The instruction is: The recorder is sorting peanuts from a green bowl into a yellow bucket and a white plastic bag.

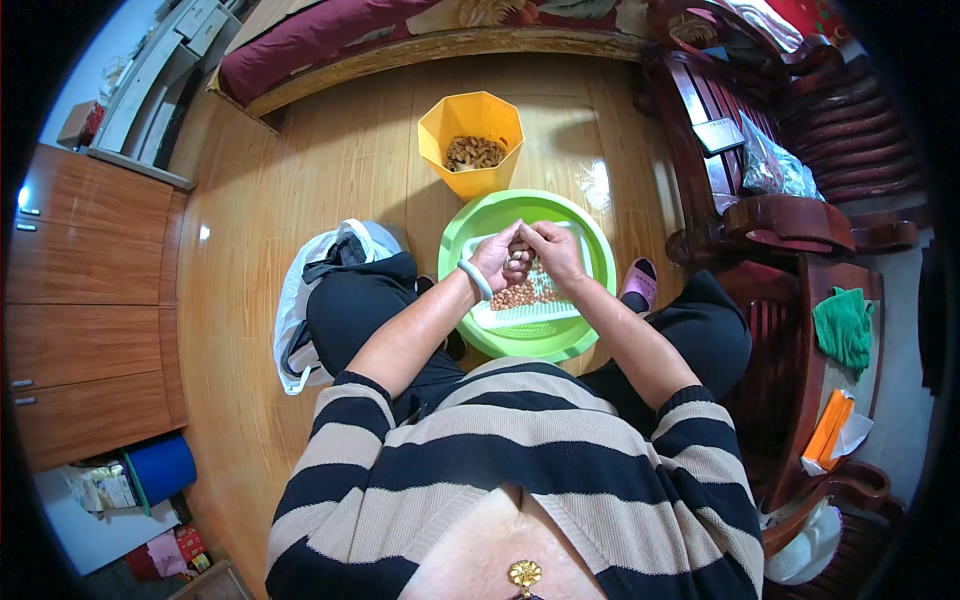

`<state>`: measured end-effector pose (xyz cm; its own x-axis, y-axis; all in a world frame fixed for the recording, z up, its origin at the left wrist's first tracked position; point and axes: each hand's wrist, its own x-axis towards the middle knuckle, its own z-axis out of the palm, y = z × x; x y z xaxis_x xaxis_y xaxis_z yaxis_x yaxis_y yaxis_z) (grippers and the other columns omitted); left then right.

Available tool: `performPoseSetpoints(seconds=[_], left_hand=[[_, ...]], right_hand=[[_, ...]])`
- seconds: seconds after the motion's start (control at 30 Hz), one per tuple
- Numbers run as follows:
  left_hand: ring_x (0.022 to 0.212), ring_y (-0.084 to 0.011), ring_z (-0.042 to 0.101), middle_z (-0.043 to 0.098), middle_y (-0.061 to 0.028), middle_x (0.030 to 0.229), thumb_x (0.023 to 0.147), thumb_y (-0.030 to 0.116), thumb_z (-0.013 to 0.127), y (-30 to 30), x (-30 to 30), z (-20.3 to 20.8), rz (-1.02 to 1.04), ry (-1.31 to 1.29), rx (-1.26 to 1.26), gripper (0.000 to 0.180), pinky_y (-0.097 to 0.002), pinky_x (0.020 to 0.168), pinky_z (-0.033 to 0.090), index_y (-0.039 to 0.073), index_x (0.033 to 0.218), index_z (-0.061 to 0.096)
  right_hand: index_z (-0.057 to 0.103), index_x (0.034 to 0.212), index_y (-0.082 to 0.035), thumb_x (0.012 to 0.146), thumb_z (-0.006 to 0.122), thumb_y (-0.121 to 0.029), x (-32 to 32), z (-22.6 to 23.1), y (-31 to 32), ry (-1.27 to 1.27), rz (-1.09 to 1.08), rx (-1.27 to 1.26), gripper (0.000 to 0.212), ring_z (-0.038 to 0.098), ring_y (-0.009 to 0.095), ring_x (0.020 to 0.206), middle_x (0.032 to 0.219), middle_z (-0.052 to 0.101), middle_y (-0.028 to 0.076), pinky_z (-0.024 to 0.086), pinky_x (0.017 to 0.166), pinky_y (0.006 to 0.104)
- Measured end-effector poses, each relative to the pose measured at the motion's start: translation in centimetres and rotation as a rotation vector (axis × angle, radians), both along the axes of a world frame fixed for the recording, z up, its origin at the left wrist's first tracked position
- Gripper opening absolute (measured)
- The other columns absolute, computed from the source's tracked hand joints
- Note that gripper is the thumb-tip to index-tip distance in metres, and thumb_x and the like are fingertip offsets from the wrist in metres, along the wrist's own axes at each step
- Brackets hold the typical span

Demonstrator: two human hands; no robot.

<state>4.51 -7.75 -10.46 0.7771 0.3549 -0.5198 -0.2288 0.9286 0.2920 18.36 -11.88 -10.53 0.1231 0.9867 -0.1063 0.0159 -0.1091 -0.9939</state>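
In the head view, the left hand is cupped, its fingers curled round a few pale pods above a white perforated tray. The right hand brings its fingers together at the left fingertips; whether they pinch anything, I cannot tell. Reddish kernels lie in the tray, inside a green basin.

Loosening the left fingers could spill pods among the kernels. The yellow bin of brown shells stands just beyond the basin, so a short toss might scatter bits, and a knee or foot could jog the basin.

The glossy wooden floor carries basin and bin. Around it are a bed, wooden cabinet, dark carved bench and white bag.
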Motion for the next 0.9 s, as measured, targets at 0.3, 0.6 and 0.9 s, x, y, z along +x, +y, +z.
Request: performPoseSetpoints(seconds=[0.3, 0.6, 0.9], left_hand=[[0.043, -0.0055, 0.037, 0.047, 0.0008, 0.062, 0.093, 0.045, 0.046, -0.9, 0.2, -0.7, 0.023, 0.118, 0.051, 0.035, -0.0163, 0.035, 0.026, 0.013, 0.077, 0.049], [0.04, -0.0056, 0.034, 0.047, 0.0006, 0.06, 0.09, 0.044, 0.05, -0.3, -0.2, -0.8, -0.007, 0.35, 0.259, 0.034, -0.0181, 0.034, 0.023, 0.013, 0.077, 0.048], [0.039, -0.0048, 0.039, 0.045, 0.0036, 0.052, 0.085, 0.047, 0.057, 0.1, -1.7, -5.6, -0.294, 1.013, 0.727, 0.041, -0.0195, 0.033, 0.027, 0.013, 0.065, 0.046]], right_hand=[[0.058, 0.09, -0.006, 0.091, 0.055, -0.021, -0.6, -2.7, -0.9, 0.745, -0.107, -0.307, 0.016, 0.049, 0.009, 0.059, 0.074, 0.057, 0.001, 0.045, 0.055, 0.0258], [0.068, 0.095, -0.009, 0.085, 0.064, -0.029, 1.5, -4.2, -0.5, 0.528, -0.083, -0.362, 0.022, 0.05, 0.006, 0.06, 0.075, 0.061, 0.0, 0.033, 0.054, 0.0206], [0.069, 0.082, -0.003, 0.069, 0.076, -0.029, 4.0, -5.0, -1.0, -0.947, 0.007, -0.055, 0.029, 0.06, 0.019, 0.066, 0.08, 0.065, 0.012, 0.047, 0.062, 0.0311]])
